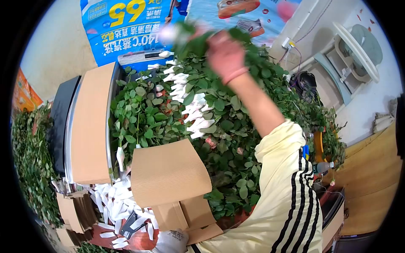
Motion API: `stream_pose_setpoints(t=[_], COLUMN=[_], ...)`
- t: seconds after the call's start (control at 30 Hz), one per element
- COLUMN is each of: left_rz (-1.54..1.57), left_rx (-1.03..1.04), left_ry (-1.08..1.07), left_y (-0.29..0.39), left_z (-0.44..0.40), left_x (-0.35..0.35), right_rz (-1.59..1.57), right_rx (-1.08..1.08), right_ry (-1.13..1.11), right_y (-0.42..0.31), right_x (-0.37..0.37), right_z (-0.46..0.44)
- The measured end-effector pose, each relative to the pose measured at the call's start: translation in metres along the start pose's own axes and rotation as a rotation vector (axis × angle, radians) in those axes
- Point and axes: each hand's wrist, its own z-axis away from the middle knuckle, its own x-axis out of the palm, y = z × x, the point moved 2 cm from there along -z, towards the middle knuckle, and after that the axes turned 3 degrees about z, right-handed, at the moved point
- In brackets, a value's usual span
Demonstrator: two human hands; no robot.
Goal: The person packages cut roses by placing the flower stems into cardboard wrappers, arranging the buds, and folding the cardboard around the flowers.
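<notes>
My right hand (225,57), in a pink glove that ends at the wrist, reaches over the far end of the leafy pile and is smeared by motion. It grips a leafy rose stem, and a blurred white-sleeved bud (171,34) sticks out to its left. My left hand (172,241), in a whitish printed glove, is at the bottom edge beside folded cardboard (171,173); its fingers are hidden. Under my right arm lies a heap of rose stems (236,109), with a row of white-sleeved buds (196,111) along its left side.
Loose white sleeves (116,200) and a dark stapler-like tool (130,225) lie at lower left. A cardboard-covered divider (93,126) stands left of the roses, near stacked cardboard pieces (78,213). A plastic bottle (322,167) is on the right; a grey-white chair (354,63) stands behind.
</notes>
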Motion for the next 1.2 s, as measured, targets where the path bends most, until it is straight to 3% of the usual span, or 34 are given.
stream_pose_setpoints(t=[0.03,0.1,0.13,0.17,0.2,0.23,0.3,0.4,0.43,0.5,0.6,0.83,0.9,1.03,1.07,1.1,1.2], left_rz=[0.005,0.025,0.019,0.004,-0.01,-0.012,-0.006,0.009,0.013,0.052,0.03,-0.016,-0.056,-0.041,0.008,0.056,0.036], left_rx=[-0.009,-0.016,-0.024,-0.076,-0.125,-0.127,-0.167,-0.226,-0.223,-0.183,-0.202,-0.205,-0.169,-0.163,-0.168,-0.173,-0.195], left_ry=[0.004,-0.028,-0.035,-0.228,-0.427,-0.441,-0.468,-0.503,-0.506,-0.467,-0.509,-0.561,-0.46,-0.457,-0.418,-0.379,-0.389], left_y=[-0.001,0.0,0.001,0.006,0.009,0.009,0.006,0.008,0.009,0.011,0.012,0.009,0.012,0.013,0.011,0.011,0.015], left_z=[0.0,-0.001,-0.005,-0.015,-0.016,-0.013,-0.016,-0.018,-0.017,-0.018,-0.022,-0.022,-0.022,-0.022,-0.019,-0.017,-0.019], left_x=[0.001,-0.004,-0.011,-0.028,-0.035,-0.032,-0.022,-0.024,-0.027,-0.034,-0.034,-0.024,-0.031,-0.03,-0.029,-0.028,-0.036], right_rz=[-0.122,-0.376,-0.31,-0.24,-0.318,-0.187,-0.415,-0.592,-0.407,-0.131,-0.042,-0.201,-0.024,-0.109,-0.113,-0.193,-0.453], right_rx=[0.069,0.271,0.35,0.433,0.348,0.23,0.372,-0.121,-0.292,-0.306,-0.281,-0.156,-0.309,-0.303,-0.28,-0.204,0.032], right_ry=[0.201,0.365,0.28,0.187,-0.228,-0.027,0.125,-0.602,-0.628,-1.119,-0.96,-1.13,-1.204,-0.964,-0.8,-0.786,-0.449], right_y=[0.031,0.061,0.064,0.07,0.068,0.066,0.04,0.023,0.017,0.019,0.039,0.035,0.022,0.041,0.051,0.064,0.11], right_x=[-0.002,-0.026,-0.003,0.03,0.057,0.071,0.069,0.069,0.072,0.087,0.126,0.148,0.14,0.134,0.131,0.125,0.081], right_z=[-0.018,-0.053,-0.069,-0.081,-0.081,-0.069,-0.031,0.046,0.081,0.117,0.152,0.129,0.128,0.118,0.113,0.103,0.077])
